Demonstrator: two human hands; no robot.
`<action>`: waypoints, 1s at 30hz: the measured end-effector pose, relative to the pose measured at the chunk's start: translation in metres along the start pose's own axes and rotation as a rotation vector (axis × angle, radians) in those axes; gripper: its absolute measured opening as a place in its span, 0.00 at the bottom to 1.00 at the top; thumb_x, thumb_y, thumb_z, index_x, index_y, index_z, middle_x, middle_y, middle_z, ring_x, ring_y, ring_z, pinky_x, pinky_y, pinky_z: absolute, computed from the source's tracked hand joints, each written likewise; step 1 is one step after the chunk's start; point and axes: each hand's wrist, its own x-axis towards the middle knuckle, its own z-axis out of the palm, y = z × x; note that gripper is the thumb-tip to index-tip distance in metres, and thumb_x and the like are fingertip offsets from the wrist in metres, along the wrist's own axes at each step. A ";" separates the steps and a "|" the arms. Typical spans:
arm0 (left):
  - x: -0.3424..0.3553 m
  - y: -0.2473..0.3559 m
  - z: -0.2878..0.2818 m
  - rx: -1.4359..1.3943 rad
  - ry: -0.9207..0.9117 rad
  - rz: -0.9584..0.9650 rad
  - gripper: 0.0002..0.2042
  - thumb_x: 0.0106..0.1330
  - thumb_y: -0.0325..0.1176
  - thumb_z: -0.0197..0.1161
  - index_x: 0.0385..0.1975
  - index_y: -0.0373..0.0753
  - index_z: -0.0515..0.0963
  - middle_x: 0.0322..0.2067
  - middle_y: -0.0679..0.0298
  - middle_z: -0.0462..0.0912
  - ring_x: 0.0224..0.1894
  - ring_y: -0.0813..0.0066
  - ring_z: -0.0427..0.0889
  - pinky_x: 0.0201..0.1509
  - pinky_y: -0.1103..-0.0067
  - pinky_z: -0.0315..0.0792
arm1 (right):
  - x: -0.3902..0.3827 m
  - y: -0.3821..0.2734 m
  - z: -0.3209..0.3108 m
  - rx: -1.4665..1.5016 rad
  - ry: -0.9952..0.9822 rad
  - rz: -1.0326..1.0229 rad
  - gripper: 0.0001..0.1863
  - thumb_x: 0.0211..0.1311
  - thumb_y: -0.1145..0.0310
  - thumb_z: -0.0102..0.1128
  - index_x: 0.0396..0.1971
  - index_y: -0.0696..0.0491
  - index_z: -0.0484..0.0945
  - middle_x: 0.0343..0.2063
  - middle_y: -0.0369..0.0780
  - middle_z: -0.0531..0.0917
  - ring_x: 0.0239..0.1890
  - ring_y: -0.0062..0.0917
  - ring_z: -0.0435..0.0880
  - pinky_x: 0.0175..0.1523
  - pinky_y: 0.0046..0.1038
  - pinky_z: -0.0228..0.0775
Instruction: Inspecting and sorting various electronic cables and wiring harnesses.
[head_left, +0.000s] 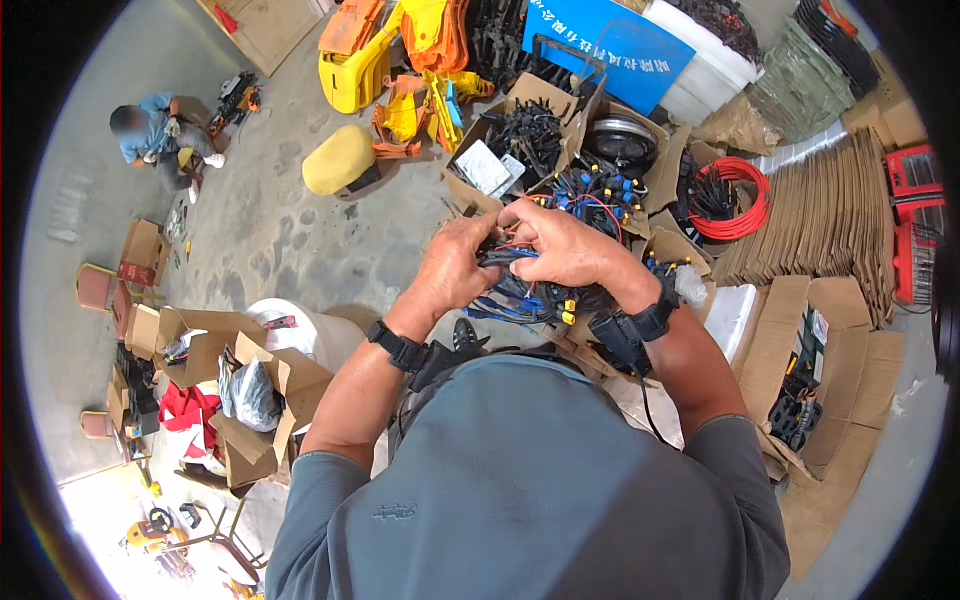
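From my remote seat I see grey floor (265, 225) spreading well L of the red coil (758, 200), my ref. for all pos. The wearer's grey shirt (550, 490) fills the area below the coil & to its L. A cardboard stack (820, 225), many thin sheets w/ edges showing, is just R of the coil. Blue board (600, 55) w/ white lettering: above the coil & L. Open carton (842, 305) w/ black parts inside: below the coil & R. A person in a lt. blue top (150, 115) is low down, far L of the coil.

Cable pile (600, 192), black & blue w/ yellow connectors, sits L of the coil & runs on down under the hands. Yellow seat (338, 160) is farther L, on the floor.

Both hands are L of the coil, approx. level w/ its lower edge. L hand (455, 262): fingers curled inward, closed on wires; tips partly hidden, can't tell exact placement. R hand (565, 245): thumb & bent fingers pinching the same wires.

Smallest: wire bundle (505, 256), dark w/ blue strands, btwn the hands, L of the coil & a bit lower. Long axis approx. side to side, R end pointing at the R thumb, L end at the L palm; can't tell where its ends finish.
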 end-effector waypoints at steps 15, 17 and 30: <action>-0.019 0.018 -0.032 -0.182 -0.042 -0.234 0.10 0.44 0.21 0.62 0.30 0.33 0.78 0.20 0.60 0.80 0.23 0.76 0.77 0.29 0.79 0.72 | -0.006 0.022 -0.049 -0.111 0.097 -0.071 0.07 0.60 0.75 0.55 0.35 0.59 0.80 0.29 0.35 0.82 0.35 0.16 0.79 0.42 0.23 0.71; -0.019 0.029 -0.037 -0.237 -0.073 -0.271 0.11 0.46 0.18 0.62 0.31 0.32 0.78 0.21 0.65 0.80 0.23 0.83 0.76 0.28 0.83 0.71 | 0.003 0.033 -0.048 -0.085 0.167 -0.074 0.07 0.60 0.75 0.55 0.36 0.59 0.80 0.27 0.35 0.81 0.32 0.17 0.78 0.41 0.23 0.71; -0.007 0.049 -0.046 -0.114 0.134 -0.185 0.08 0.48 0.23 0.69 0.29 0.34 0.80 0.20 0.58 0.81 0.21 0.75 0.78 0.27 0.79 0.71 | 0.004 0.093 -0.009 0.097 0.038 0.093 0.06 0.58 0.71 0.60 0.31 0.56 0.81 0.22 0.35 0.80 0.24 0.18 0.76 0.30 0.23 0.67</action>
